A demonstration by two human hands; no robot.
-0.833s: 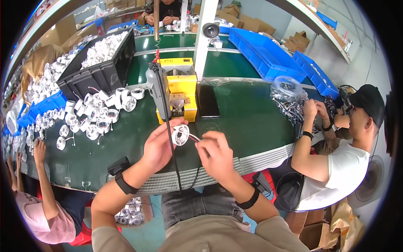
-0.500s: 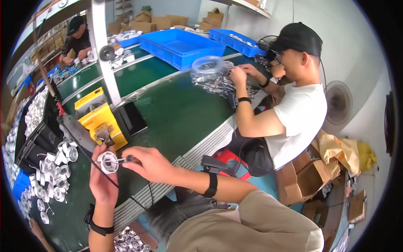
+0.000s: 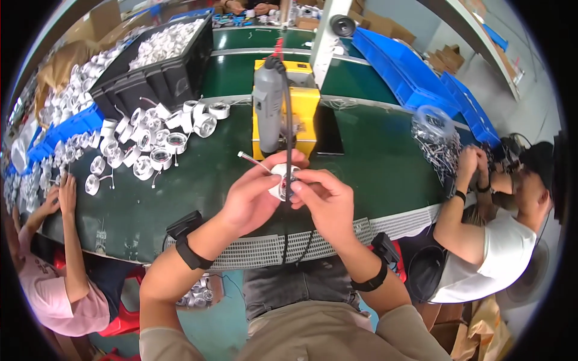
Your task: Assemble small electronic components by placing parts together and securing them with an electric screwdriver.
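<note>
Over the green bench [image 3: 376, 156], I see the white round housing [image 3: 277, 189] grasped in the left hand [image 3: 248, 201]; fingers of the right hand [image 3: 330, 201] touch its right side, but I cannot tell what they pinch. Beyond it, a grey power tool [image 3: 268, 105] hangs before a yellow box [image 3: 309, 101]; more white housings [image 3: 143, 168] lie leftward.

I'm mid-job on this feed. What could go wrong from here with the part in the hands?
1. The black cord crosses in front of the white round part in this view; it might snag, though I can't tell whether it touches.
2. The thin wire lead sticks out beside the left hand with its end free, so it could catch or be tugged.
3. The right hand crowds the part, so a slip might knock it loose.
</note>
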